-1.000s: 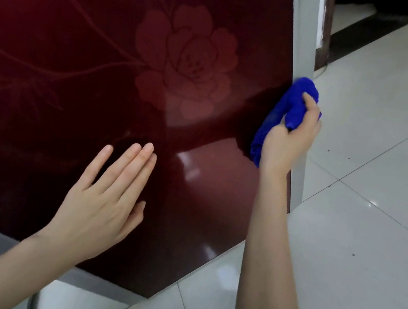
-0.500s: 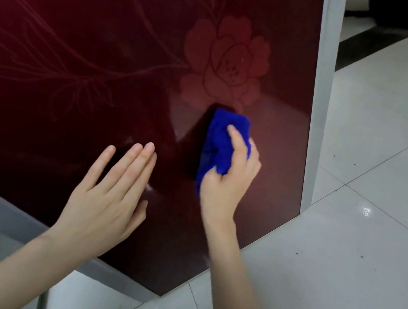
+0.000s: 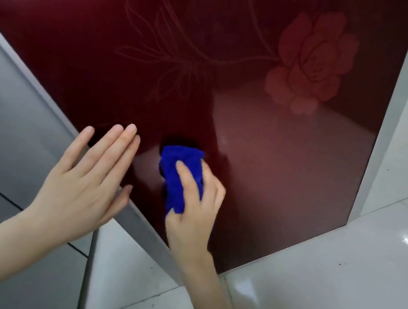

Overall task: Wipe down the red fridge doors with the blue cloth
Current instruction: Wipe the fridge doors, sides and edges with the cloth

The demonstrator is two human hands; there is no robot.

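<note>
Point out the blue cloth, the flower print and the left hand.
blue cloth [image 3: 182,157]: head view, bunched upper part.
flower print [image 3: 313,62]: head view, centre of the bloom.
left hand [image 3: 83,182]: head view, back of the hand.

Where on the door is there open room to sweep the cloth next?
Open: the wide stretch of door right of the cloth, below the flower, out to the grey right edge; also everything above both hands. Crowded: the narrow gap between the flat left hand and the right hand gripping the cloth.
</note>
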